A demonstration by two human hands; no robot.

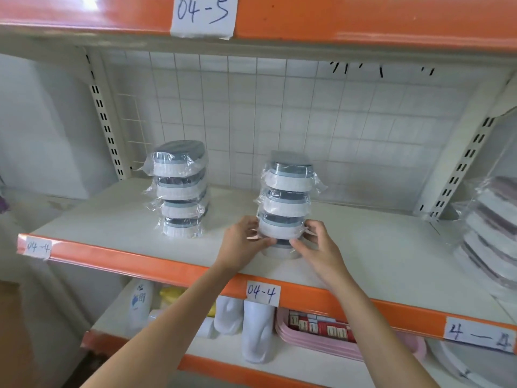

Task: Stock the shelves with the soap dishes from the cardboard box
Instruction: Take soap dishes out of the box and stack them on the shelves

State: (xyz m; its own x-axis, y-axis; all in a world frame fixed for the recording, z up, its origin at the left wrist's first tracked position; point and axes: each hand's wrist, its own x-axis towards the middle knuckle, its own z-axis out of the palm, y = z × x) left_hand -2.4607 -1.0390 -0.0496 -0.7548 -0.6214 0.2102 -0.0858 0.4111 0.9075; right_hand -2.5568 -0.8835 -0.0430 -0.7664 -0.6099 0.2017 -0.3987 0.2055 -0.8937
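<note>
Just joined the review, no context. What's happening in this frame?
A person is stocking wrapped soap dishes on the shelf labelled 04-4. Both hands grip the right stack near its base: left hand on its left side, right hand on its right. The stack stands upright, four dishes high. A second four-high stack stands apart to the left, untouched. The cardboard box is not clearly in view.

I see two upright stacks of plastic-wrapped white-and-grey soap dishes on the shelf (363, 261): left stack (181, 189), right stack (286, 203) nearer the front.
</note>
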